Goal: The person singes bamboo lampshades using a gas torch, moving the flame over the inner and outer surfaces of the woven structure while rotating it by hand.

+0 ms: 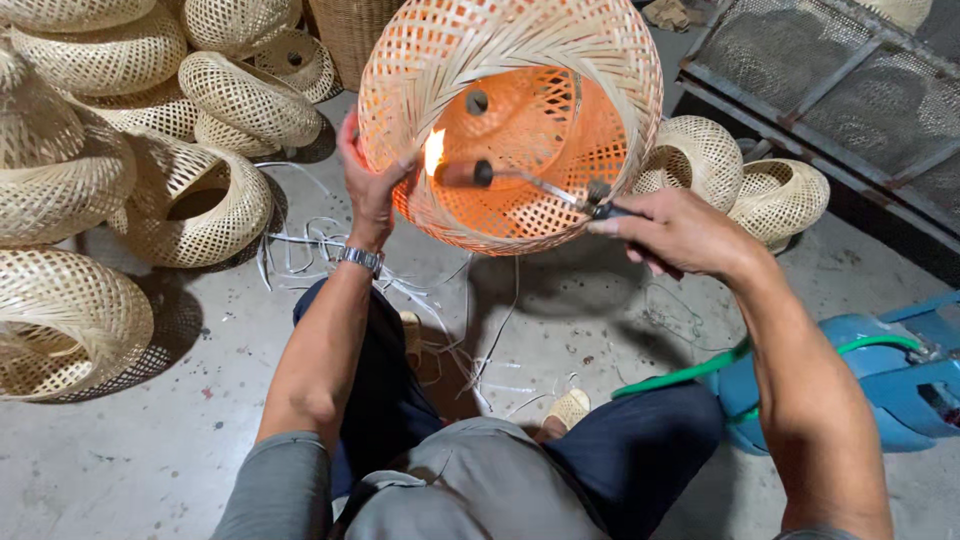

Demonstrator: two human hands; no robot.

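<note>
bright overhead light, sharp focus, edges bowed.

Woven baskets (120, 150) heaped left; blue gas canister, probably (890, 375); metal mesh rack (840, 90).

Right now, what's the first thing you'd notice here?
A small flame burns inside the woven bamboo shade, glowing orange at top centre. The left hand grips its rim; the right hand aims a torch inside. More pale woven shades are piled at left.
</note>
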